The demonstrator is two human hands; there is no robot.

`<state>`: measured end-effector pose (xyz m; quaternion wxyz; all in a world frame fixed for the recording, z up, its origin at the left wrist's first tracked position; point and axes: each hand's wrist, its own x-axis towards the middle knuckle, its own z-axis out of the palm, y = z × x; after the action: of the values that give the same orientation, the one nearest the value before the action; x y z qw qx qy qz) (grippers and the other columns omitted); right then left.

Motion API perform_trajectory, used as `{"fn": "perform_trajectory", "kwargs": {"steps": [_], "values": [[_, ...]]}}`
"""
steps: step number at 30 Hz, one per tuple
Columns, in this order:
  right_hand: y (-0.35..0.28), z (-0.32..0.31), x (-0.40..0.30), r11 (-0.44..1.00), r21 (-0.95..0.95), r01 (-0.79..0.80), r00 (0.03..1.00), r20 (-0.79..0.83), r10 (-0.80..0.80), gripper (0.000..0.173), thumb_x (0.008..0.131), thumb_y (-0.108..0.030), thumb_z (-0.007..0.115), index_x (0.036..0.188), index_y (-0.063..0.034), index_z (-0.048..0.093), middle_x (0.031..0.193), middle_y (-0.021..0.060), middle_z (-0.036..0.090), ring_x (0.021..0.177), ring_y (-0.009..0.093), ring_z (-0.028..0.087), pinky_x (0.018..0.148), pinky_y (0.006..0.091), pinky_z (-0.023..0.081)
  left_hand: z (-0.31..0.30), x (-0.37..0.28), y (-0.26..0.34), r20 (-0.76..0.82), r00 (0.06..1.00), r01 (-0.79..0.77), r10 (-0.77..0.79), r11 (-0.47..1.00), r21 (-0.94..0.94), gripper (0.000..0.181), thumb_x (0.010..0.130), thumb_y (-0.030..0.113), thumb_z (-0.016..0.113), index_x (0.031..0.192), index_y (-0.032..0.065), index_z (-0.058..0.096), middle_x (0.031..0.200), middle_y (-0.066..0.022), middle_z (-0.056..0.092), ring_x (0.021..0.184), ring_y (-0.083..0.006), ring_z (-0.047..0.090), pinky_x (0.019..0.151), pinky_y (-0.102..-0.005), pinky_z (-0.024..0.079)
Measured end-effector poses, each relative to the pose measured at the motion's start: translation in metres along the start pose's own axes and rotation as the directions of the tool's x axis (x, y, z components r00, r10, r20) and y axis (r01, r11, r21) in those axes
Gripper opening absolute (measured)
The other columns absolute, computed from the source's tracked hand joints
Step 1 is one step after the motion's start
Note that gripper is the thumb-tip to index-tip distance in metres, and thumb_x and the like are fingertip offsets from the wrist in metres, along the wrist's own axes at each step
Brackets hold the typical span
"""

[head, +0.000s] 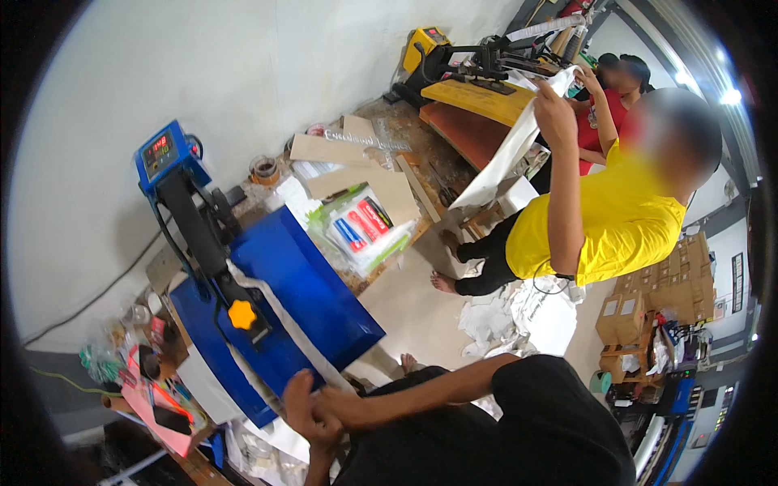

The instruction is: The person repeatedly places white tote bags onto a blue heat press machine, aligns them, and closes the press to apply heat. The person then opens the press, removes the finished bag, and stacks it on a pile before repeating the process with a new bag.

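My right hand point(336, 406) and my left hand point(305, 406) overlap, blurred, at the near end of a heat press. Its wrapped handle point(298, 322) has two pale, cloth-covered arms running to my hands; whether my fingers close around it is not clear. The handle rises over the blue metal upper plate point(328, 291), which bears a yellow star knob point(242, 314). Behind stands the blue control box point(161, 152) with a lit display. White sheets point(209, 386) stick out below the plate. What lies between the plates is hidden.
Packaged goods in plastic point(358, 228) and brown boards point(389, 191) lie on the worktable beside the press. A person in a yellow shirt point(614, 225) holds up white fabric point(504, 164) near a yellow heat press point(480, 100). A phone point(172, 419) lies at lower left.
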<state>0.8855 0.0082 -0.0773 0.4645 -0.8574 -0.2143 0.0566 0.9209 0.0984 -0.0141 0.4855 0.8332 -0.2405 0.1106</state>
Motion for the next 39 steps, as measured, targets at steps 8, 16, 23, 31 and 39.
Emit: {"fn": "perform_trajectory", "kwargs": {"steps": [8,16,23,31,39], "values": [[-0.013,-0.034,0.026,0.994,-0.104,0.022,0.981,0.193,-0.001,0.019,0.068,-0.019,0.07,0.07,-0.0017,0.063,0.066,0.0175,0.066,0.064,0.035,0.068,0.059,0.0437,0.052,-0.009,0.009,-0.002,-0.035,0.979,0.191,-0.202,0.961,-0.201,0.031,0.09,0.003,0.047,0.119,-0.004,0.055,0.125,-0.0237,0.057,0.118,-0.0356,0.055,0.104,-0.0441,0.039],[-0.03,-0.048,0.036,0.935,-0.338,0.103,0.968,0.249,-0.016,0.02,0.054,-0.016,0.069,0.068,-0.0029,0.069,0.066,0.0148,0.066,0.065,0.034,0.068,0.059,0.0427,0.053,-0.013,0.163,-0.024,0.252,0.899,-0.391,0.359,0.916,0.088,0.016,0.09,0.008,0.06,0.104,0.0042,0.067,0.116,-0.0137,0.064,0.113,-0.0327,0.057,0.099,-0.0441,0.041],[-0.035,-0.048,0.031,0.902,-0.426,0.072,0.963,0.264,0.048,0.029,0.052,-0.023,0.073,0.074,-0.0037,0.074,0.075,0.0178,0.07,0.071,0.031,0.07,0.063,0.0393,0.055,0.02,0.206,-0.069,0.61,0.791,-0.278,-0.041,0.865,0.417,0.056,0.095,0.043,0.055,0.059,0.0028,0.069,0.064,-0.012,0.066,0.084,-0.0276,0.067,0.087,-0.0388,0.047],[-0.091,-0.063,0.033,0.852,-0.52,-0.064,0.929,0.281,0.242,0.029,0.058,-0.022,0.074,0.08,-0.0037,0.075,0.078,0.0174,0.071,0.072,0.032,0.07,0.062,0.0414,0.055,0.038,0.222,-0.106,0.422,0.89,-0.064,-0.172,0.87,0.489,0.073,0.098,0.056,0.039,0.061,0.0,0.069,0.062,-0.0214,0.064,0.069,-0.0395,0.067,0.075,-0.0467,0.052],[-0.092,-0.073,0.004,0.868,-0.493,0.061,0.996,0.085,-0.021,0.043,0.067,-0.035,0.079,0.09,-0.0007,0.068,0.075,0.0153,0.068,0.073,0.033,0.068,0.068,0.0427,0.051,-0.03,0.209,-0.042,0.197,0.962,-0.136,0.186,0.961,-0.242,0.034,0.103,0.023,0.046,0.102,-0.0031,0.068,0.095,-0.0087,0.07,0.09,-0.0169,0.063,0.084,-0.0322,0.048]]}}
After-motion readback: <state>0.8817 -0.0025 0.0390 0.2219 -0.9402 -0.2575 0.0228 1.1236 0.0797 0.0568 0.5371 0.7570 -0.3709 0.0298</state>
